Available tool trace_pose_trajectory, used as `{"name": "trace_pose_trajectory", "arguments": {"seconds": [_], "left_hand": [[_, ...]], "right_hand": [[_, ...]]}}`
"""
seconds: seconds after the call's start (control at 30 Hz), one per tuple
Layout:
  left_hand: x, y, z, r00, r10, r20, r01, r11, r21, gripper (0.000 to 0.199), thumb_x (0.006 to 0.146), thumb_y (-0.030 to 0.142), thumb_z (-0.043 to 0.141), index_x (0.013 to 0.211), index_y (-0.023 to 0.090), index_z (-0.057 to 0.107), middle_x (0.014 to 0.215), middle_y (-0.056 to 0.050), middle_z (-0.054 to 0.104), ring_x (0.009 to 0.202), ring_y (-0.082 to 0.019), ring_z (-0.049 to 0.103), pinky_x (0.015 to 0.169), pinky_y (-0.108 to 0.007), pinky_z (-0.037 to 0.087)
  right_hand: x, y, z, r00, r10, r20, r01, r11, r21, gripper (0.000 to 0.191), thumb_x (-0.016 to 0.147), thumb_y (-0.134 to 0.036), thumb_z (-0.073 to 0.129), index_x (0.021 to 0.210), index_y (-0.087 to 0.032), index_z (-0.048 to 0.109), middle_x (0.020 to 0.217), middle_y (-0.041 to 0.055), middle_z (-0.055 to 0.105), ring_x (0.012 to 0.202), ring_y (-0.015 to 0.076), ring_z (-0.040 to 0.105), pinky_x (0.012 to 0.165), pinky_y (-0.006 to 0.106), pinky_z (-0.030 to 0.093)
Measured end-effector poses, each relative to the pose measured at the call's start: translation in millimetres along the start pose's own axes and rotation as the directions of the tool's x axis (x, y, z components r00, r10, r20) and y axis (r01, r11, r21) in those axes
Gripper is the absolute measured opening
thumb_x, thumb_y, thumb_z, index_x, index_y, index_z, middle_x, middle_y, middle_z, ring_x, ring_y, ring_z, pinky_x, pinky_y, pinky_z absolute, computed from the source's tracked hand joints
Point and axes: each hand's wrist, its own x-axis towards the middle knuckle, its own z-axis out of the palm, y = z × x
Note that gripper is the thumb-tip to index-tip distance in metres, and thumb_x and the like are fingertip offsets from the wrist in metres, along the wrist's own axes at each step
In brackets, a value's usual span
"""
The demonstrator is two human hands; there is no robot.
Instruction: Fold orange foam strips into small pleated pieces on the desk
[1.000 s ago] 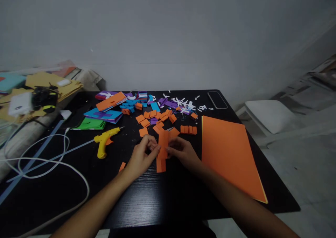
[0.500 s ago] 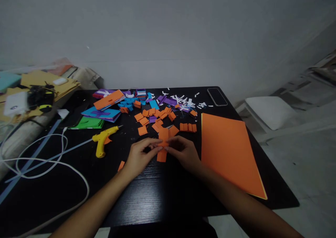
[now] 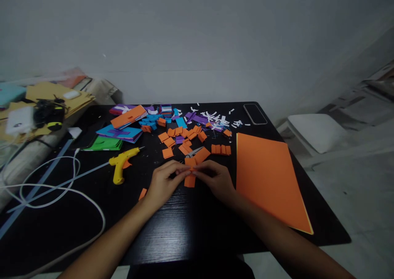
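Between my two hands is a strip of orange paper (image 3: 190, 181), pinched at its middle from both sides. My left hand (image 3: 166, 181) grips its left edge with thumb and fingertips. On the opposite edge, my right hand (image 3: 217, 179) pinches with the thumb below and fingers above. The strip's ends stick out above and below the fingers. Just beyond it lie scissors (image 3: 193, 151), partly hidden by the paper, beside another orange paper piece (image 3: 202, 155). Several small folded orange pieces (image 3: 169, 142) are scattered farther back.
A yellow glue gun (image 3: 120, 164) lies left, near a white cable (image 3: 92, 203). Large orange sheets (image 3: 267, 180) are stacked on the right of the black table (image 3: 172, 238). Folded coloured paper (image 3: 121, 133), white scraps (image 3: 215, 118) and a phone (image 3: 255, 114) are at the back.
The strip's upper end has dropped toward me and looks shorter, uncovering more of the scissors. Both hands stay in nearly the same place, still pinching it.
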Motion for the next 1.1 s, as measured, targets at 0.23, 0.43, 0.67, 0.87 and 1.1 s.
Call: {"name": "trace_pose_trajectory", "arguments": {"seconds": [0.23,0.43,0.67,0.87,1.1], "left_hand": [[1.8,0.2,-0.5,0.999,0.0,0.034,0.0,1.0,-0.022,0.009,0.093,0.029,0.072,0.095,0.023,0.078,0.086,-0.004,0.067,0.081,-0.017,0.064,0.072,-0.028,0.052],[3.0,2.0,-0.9,0.993,-0.019,0.113,0.023,0.999,-0.038,0.009,0.097,0.027,0.066,0.095,0.021,0.072,0.095,-0.004,0.067,0.087,-0.017,0.062,0.08,-0.029,0.051],[-1.0,-0.5,2.2,0.982,-0.131,0.136,0.143,0.987,-0.078,0.018,0.095,0.033,0.067,0.108,0.021,0.065,0.091,-0.001,0.066,0.087,-0.016,0.063,0.08,-0.029,0.051],[-1.5,-3.5,6.4,0.962,-0.223,0.159,0.247,0.957,-0.153,0.022,0.091,0.033,0.071,0.109,0.021,0.063,0.089,0.0,0.066,0.082,-0.016,0.065,0.076,-0.028,0.053],[-0.4,-3.7,6.6,0.937,-0.29,0.192,0.334,0.906,-0.261,0.025,0.091,0.035,0.071,0.11,0.021,0.063,0.079,0.002,0.07,0.074,-0.016,0.068,0.069,-0.027,0.05]], "right_hand": [[0.5,-3.8,-1.5,0.992,-0.116,0.038,0.119,0.989,-0.089,0.009,0.085,-0.037,0.079,0.084,-0.027,0.08,0.086,0.0043,0.073,0.08,0.0214,0.065,0.073,0.035,0.051],[-0.5,-4.5,-0.7,0.995,-0.076,0.065,0.081,0.994,-0.079,0.01,0.086,-0.035,0.077,0.086,-0.025,0.076,0.088,0.004,0.073,0.081,0.0208,0.065,0.074,0.034,0.05],[-0.2,-4.4,0.9,0.996,0.056,0.063,-0.058,0.997,0.043,0.014,0.085,-0.037,0.076,0.087,-0.023,0.073,0.087,0.0026,0.076,0.083,0.0212,0.07,0.079,0.034,0.054],[5.0,-0.9,-1.1,0.995,0.097,0.01,-0.097,0.993,0.067,0.018,0.083,-0.038,0.076,0.084,-0.021,0.072,0.084,0.0026,0.075,0.078,0.0202,0.069,0.072,0.032,0.056],[4.7,2.5,-0.4,0.98,0.163,0.114,-0.177,0.975,0.133,0.024,0.077,-0.039,0.081,0.092,-0.02,0.072,0.084,0.0011,0.076,0.079,0.0192,0.071,0.075,0.031,0.056]]}}
